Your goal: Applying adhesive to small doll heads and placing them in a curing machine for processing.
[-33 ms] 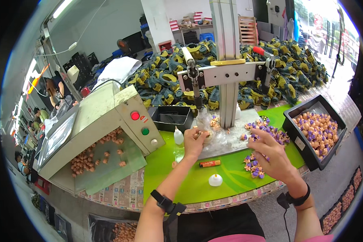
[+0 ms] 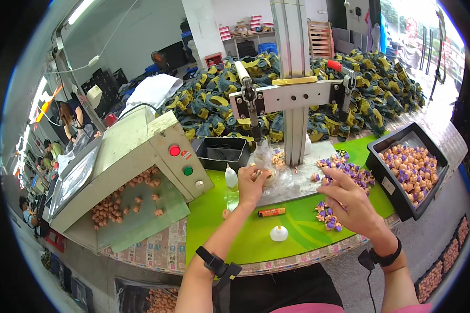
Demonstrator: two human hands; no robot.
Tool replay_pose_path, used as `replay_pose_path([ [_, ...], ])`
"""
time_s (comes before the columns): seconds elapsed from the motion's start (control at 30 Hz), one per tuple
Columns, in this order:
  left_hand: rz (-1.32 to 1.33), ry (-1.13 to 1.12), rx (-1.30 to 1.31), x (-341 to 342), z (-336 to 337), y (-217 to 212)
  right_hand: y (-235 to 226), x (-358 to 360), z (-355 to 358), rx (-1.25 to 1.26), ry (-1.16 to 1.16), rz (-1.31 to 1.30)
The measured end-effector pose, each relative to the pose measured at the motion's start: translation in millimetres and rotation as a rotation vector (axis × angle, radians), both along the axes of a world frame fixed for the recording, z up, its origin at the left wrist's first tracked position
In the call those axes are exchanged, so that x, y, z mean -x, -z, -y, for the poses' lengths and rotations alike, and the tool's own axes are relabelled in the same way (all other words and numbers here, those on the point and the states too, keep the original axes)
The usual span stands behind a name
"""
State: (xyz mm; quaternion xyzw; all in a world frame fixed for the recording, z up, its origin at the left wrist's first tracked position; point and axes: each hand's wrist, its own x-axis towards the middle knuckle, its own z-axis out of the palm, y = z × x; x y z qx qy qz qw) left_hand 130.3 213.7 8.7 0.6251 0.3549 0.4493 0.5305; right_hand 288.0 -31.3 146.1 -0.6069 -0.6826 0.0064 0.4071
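Observation:
My left hand (image 2: 251, 188) is closed in a pinch beside the plastic-wrapped base (image 2: 265, 156) of a toggle clamp press. What its fingertips hold is too small to make out; a bit of tan shows by them. My right hand (image 2: 352, 203) is raised over the right side of the green mat, fingers apart and bent, with nothing visible in them. Beneath and beyond it lie small tan-and-purple plastic pieces (image 2: 350, 169). The clamp's metal plunger (image 2: 256, 130) points down just above the wrapped base.
A black bin (image 2: 386, 182) of tan-and-purple pieces stands at right. Left is a beige machine (image 2: 167, 135) with tan pieces at its opening. A white bottle (image 2: 231, 176), an orange tube (image 2: 271, 212) and a white squat bottle (image 2: 279, 233) are on the mat. Toy vehicles (image 2: 203, 104) pile up behind.
My right hand has shifted very slightly, its fingers a little differently spread. My left hand keeps its place at the clamp.

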Motion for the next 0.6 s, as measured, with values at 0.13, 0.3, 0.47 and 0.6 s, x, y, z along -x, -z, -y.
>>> replay_pose_path([
  [0.13, -0.159, -0.053, -0.262, 3.6, 2.0, 10.9, -11.8, 8.1, -13.6, 0.02, -0.082, 0.026],
  [0.3, -0.145, -0.074, -0.431, 3.4, 0.9, 26.0, -43.4, 20.8, -79.8, -0.366, -0.109, 0.11],
  [0.47, -0.204, -0.116, -0.582, 7.7, -8.6, 36.3, -88.5, 44.6, -181.0, -0.684, 0.028, 0.3],
  [0.6, -0.168, -0.119, -0.594, 2.8, -3.5, 29.3, -117.6, 49.9, -220.6, -0.31, 0.173, -0.014],
])
